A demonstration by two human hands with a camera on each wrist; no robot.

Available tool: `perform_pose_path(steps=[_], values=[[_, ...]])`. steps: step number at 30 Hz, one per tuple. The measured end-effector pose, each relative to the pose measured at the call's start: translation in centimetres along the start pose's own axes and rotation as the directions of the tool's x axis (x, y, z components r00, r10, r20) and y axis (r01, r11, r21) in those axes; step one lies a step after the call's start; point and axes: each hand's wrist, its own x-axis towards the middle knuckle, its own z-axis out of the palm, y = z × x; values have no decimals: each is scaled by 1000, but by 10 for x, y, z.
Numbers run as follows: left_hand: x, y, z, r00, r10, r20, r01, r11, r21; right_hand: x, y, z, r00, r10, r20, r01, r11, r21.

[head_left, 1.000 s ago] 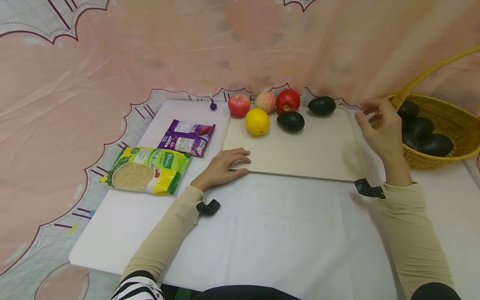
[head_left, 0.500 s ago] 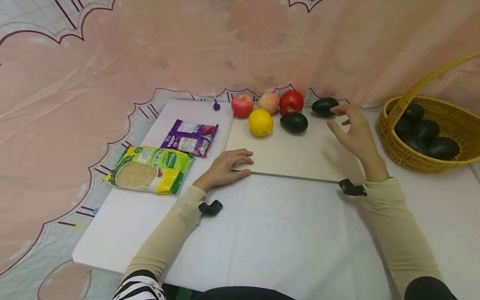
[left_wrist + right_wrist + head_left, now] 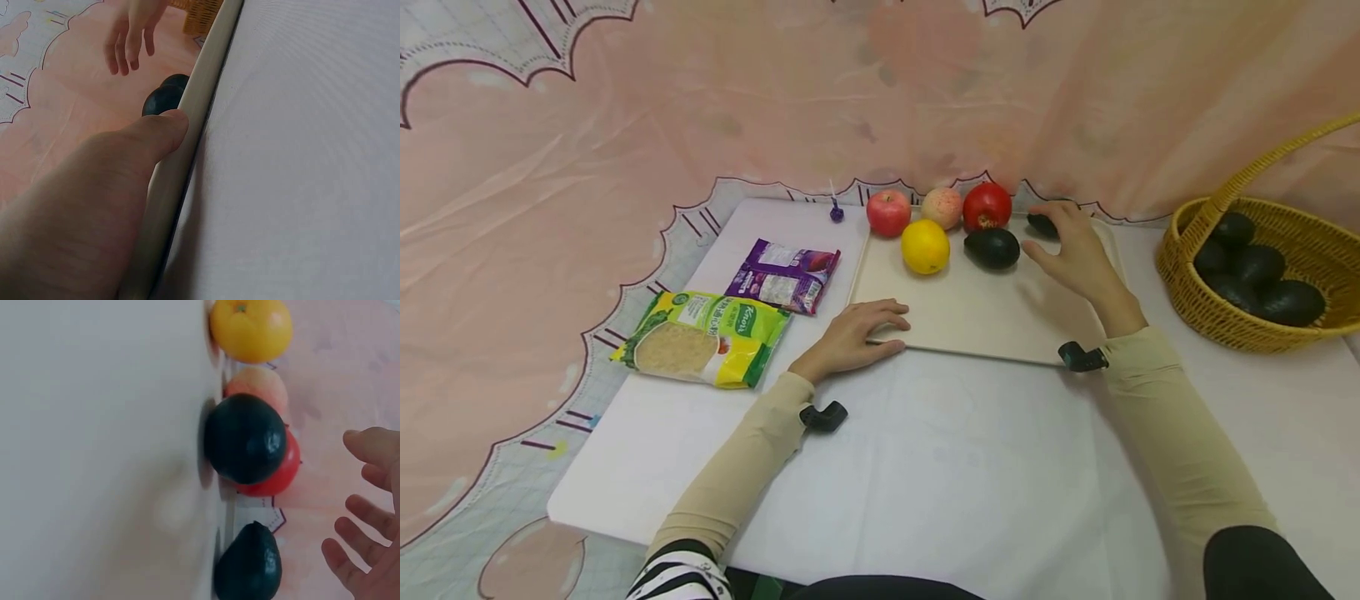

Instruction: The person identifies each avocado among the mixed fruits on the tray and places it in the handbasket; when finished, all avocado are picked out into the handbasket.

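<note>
My right hand hovers over the far right of a flat cream board, its fingers relaxed and spread. It partly hides an avocado there; in the right wrist view, space shows between the fingers and that avocado. Another avocado lies to its left, near a yellow citrus fruit. Behind them sit a red apple, a peach and a pomegranate. My left hand rests on the board's near left corner, the thumb lying against its edge.
On the right stands a yellow wicker basket with a tall handle, holding several avocados. To the left lie a purple packet and a green-yellow Knorr bag. A small dark purple wrapped item sits at the back of the table.
My right hand has moved left from beside the basket to over the far avocado. The left hand stays on the board, and the view has shifted slightly.
</note>
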Motion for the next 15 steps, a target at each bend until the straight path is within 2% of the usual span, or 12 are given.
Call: perform_pose_path(steps=[5, 15], values=[[0, -1, 1, 1000, 5, -4, -5, 1000, 8, 12, 0, 5, 994, 57, 93, -55, 998, -29], [-1, 1, -1, 1000, -5, 11, 5, 1000, 14, 27, 5, 16, 963, 137, 234, -129, 990, -48]])
